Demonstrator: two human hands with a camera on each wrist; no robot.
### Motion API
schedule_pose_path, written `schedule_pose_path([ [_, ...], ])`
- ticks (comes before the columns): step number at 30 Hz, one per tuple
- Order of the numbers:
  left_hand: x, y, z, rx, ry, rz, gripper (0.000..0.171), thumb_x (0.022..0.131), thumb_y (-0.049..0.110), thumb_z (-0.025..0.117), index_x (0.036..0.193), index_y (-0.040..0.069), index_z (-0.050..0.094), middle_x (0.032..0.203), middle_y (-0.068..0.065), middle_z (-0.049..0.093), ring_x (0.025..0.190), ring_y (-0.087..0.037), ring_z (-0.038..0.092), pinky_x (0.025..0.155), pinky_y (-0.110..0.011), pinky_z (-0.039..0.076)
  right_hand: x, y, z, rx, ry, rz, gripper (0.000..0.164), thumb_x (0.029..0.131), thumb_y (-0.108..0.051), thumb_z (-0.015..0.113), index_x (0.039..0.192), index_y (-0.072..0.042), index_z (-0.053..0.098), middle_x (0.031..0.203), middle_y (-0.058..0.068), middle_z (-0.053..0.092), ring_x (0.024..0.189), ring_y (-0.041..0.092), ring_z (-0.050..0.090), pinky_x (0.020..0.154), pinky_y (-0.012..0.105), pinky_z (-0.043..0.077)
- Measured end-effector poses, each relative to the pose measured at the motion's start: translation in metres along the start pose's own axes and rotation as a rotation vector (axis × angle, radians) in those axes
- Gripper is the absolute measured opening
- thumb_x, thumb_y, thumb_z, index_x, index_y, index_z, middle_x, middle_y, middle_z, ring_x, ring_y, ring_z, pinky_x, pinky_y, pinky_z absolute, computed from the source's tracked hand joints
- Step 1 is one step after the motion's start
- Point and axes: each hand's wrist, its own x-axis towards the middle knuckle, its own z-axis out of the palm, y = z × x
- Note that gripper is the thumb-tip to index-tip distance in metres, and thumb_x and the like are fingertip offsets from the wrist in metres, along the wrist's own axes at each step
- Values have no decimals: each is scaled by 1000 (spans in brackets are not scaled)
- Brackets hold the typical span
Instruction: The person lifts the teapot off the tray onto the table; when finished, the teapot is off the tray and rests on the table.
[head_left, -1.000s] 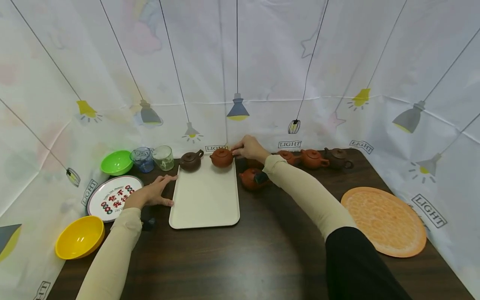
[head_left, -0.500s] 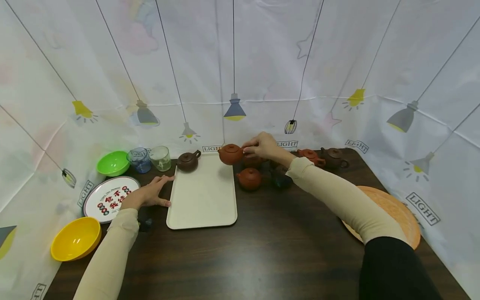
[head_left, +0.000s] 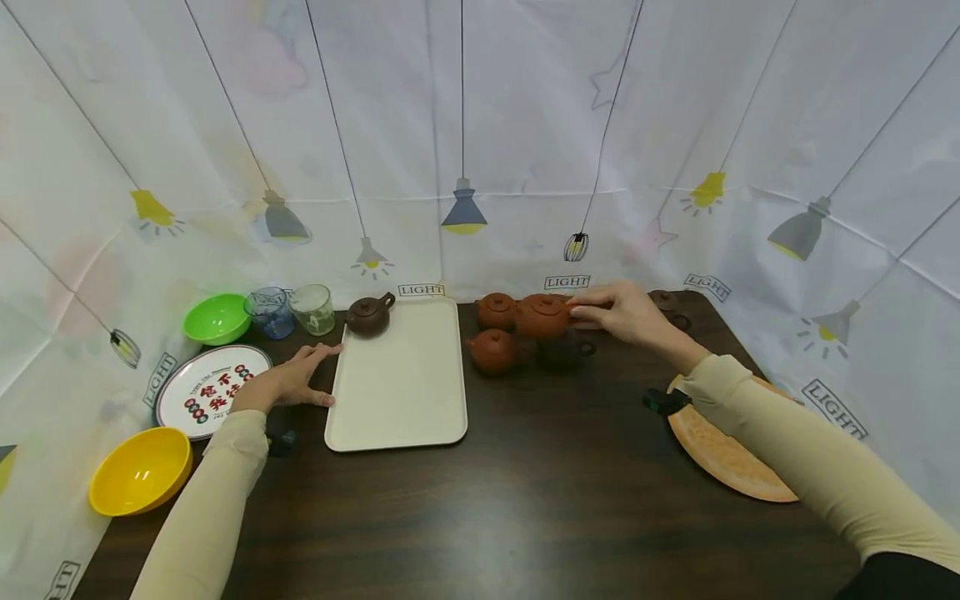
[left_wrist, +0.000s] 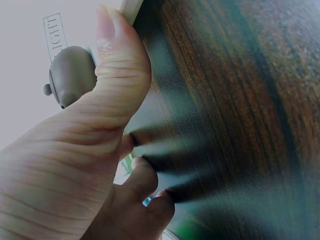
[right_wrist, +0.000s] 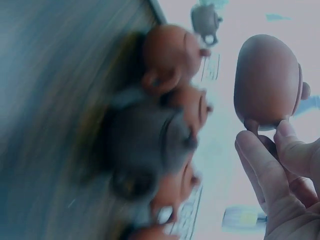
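My right hand [head_left: 626, 317] pinches the handle of a reddish-brown clay teapot [head_left: 543, 317], held off the table in the right wrist view. Below and left of it stand two reddish-brown teapots [head_left: 492, 352], and a dark teapot [head_left: 564, 350] sits just under it. On the cream tray [head_left: 397, 392], a dark brown teapot [head_left: 367, 317] stands at the back left corner. My left hand [head_left: 288, 383] rests at the tray's left edge with fingers spread, its thumb against the side in the left wrist view. Another dark teapot [head_left: 663, 302], partly hidden, is behind my right hand.
To the left are a green bowl [head_left: 216, 319], a blue glass [head_left: 270, 312], a clear glass [head_left: 312, 308], an oval plate [head_left: 176, 398] and a yellow bowl [head_left: 141, 472]. A round orange-brown mat [head_left: 720, 454] lies at right, partly under my forearm. A printed curtain backs the table.
My right hand lifted the reddish-brown teapot from the tray's back right corner and carried it right, over the other teapots. The left hand stayed at the tray's edge.
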Motion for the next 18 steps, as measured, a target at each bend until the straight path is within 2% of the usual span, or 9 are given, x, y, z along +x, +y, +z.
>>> schedule_pose_path([
  [4,-1,-2,-2,-3,0,1,109,93,41,83,171,9,14,169,-41,9,152,-68,25,115,-79,35,-25,26,-14,-19,55,58,28,106,-23,70,127,-7,80,133,22,74,120,42,71,100,57,58],
  [7,1,-6,-1,-7,1,0,110,93,46,83,172,12,14,169,-40,8,153,-68,24,116,-80,34,-40,48,-22,3,90,104,32,106,-26,70,128,-6,79,125,22,76,108,33,75,91,45,62],
  [9,3,-9,0,-15,0,0,111,93,48,82,173,13,13,170,-38,7,154,-67,21,117,-80,32,-49,62,-26,35,103,138,35,106,-28,70,131,-5,77,126,22,74,101,19,78,84,33,64],
  [11,5,-10,2,-23,-4,3,111,92,51,81,173,16,13,171,-38,6,155,-66,20,118,-80,31,-56,74,-29,127,103,189,37,106,-26,70,134,-2,74,130,26,71,95,9,79,79,25,64],
  [13,4,-9,2,-28,-9,11,112,92,51,81,173,15,13,170,-39,7,154,-67,20,117,-80,32,-63,84,-31,199,99,223,39,107,-23,68,137,2,71,136,30,67,94,3,79,78,20,63],
  [15,3,-7,2,-30,-8,17,112,91,50,82,172,15,14,168,-40,7,153,-68,22,116,-80,33,-69,92,-31,260,97,244,40,107,-19,67,139,6,68,139,33,64,93,1,79,80,21,64],
  [18,0,-4,1,-29,-8,17,110,93,44,83,172,12,14,167,-41,8,152,-69,22,116,-80,33,-76,99,-30,288,88,260,41,108,-17,65,141,8,65,143,36,61,95,-1,78,82,21,64],
])
